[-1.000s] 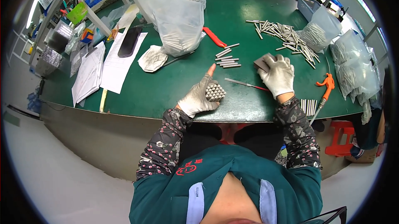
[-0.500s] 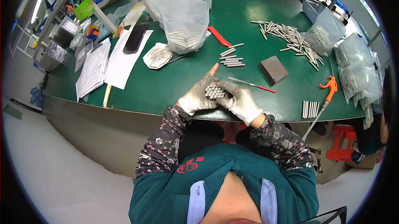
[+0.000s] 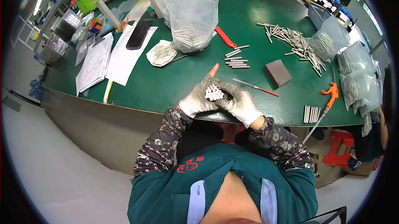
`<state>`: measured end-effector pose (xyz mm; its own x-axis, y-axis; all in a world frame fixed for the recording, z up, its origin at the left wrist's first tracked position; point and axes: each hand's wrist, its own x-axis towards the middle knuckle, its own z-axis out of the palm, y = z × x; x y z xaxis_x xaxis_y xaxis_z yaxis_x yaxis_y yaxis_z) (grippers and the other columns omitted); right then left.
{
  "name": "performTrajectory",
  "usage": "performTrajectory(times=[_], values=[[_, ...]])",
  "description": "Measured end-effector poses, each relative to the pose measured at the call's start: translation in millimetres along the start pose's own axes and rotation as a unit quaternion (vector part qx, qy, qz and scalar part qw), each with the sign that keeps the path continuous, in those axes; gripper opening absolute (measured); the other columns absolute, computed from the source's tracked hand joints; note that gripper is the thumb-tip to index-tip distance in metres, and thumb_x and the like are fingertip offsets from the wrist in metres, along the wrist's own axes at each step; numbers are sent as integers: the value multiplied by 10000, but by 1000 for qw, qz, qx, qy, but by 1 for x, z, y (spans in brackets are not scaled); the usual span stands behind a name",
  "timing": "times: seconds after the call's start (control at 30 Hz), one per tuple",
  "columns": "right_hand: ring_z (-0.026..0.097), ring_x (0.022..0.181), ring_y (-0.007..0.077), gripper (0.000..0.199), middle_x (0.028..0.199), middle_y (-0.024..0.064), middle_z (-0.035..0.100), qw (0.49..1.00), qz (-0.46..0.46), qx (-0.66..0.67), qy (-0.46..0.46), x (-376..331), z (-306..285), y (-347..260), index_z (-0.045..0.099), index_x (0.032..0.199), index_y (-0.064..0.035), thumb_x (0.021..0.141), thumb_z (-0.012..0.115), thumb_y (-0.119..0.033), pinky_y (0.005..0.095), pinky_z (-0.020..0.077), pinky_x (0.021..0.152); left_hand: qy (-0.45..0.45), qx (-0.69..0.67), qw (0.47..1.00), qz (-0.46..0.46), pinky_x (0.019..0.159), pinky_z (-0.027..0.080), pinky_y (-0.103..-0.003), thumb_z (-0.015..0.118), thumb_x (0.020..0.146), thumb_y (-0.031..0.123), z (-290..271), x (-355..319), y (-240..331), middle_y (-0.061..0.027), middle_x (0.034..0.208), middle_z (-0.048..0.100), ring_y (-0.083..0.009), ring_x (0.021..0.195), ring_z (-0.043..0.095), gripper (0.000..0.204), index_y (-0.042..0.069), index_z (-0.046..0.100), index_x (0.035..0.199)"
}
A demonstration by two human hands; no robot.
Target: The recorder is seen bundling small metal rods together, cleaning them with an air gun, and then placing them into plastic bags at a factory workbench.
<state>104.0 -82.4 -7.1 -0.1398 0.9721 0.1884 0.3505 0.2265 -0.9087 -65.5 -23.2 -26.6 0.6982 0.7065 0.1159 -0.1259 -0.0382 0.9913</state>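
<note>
Head view: both gloved hands meet at the near table (image 3: 174,87) edge, frame centre. Left hand (image 3: 198,99) keeps a closed grip on the bundle of metal rods (image 3: 214,93), ends facing up at the camera. Right hand (image 3: 239,103) has come in from the right, where a second ago it rested flat by the grey block (image 3: 277,73); now its grip wraps the same bundle from the other side. So the change: one-hand hold became a two-hand hold, rod ends look level, likely being squared up. Red-tipped file (image 3: 254,87) lies just right of the hands, untouched. Small row of loose rods (image 3: 236,57) above the hands, bigger scattered rod pile (image 3: 293,43) upper right. Clear bag of rods (image 3: 189,12) upper centre, orange air gun (image 3: 330,95) at right edge.
</note>
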Motion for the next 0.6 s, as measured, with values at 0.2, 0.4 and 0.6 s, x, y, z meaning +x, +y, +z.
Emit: performTrajectory(times=[0.2, 0.4, 0.6], values=[[627, 875, 185, 450, 973, 143, 639, 999, 18, -37, -19, 1, -5, -6, 575, 1140, -12, 767, 706, -226, 284, 488, 778, -8, 20, 1000, 5, 886, 401, -250, 878, 550, 162, 1, 2, 4, -13, 1082, 547, -122, 972, 524, 1271, 54, -19, 1444], [632, 863, 242, 434, 961, 157, 638, 999, 16, -31, -9, 0, -4, -6, 579, 1136, -41, 752, 693, -205, 319, 493, 758, -4, -8, 1000, 7, 886, 404, -253, 873, 557, 158, 2, 2, 1, -16, 1078, 550, -121, 969, 523, 1255, 52, -8, 1445], [635, 845, 282, 421, 945, 164, 640, 1000, 5, -19, 1, -1, -2, -1, 584, 1131, -65, 738, 677, -184, 342, 495, 742, 0, 27, 1000, -9, 886, 407, -253, 877, 542, 142, 1, 1, 1, -14, 1081, 549, -120, 971, 520, 1251, 79, 21, 1452]])
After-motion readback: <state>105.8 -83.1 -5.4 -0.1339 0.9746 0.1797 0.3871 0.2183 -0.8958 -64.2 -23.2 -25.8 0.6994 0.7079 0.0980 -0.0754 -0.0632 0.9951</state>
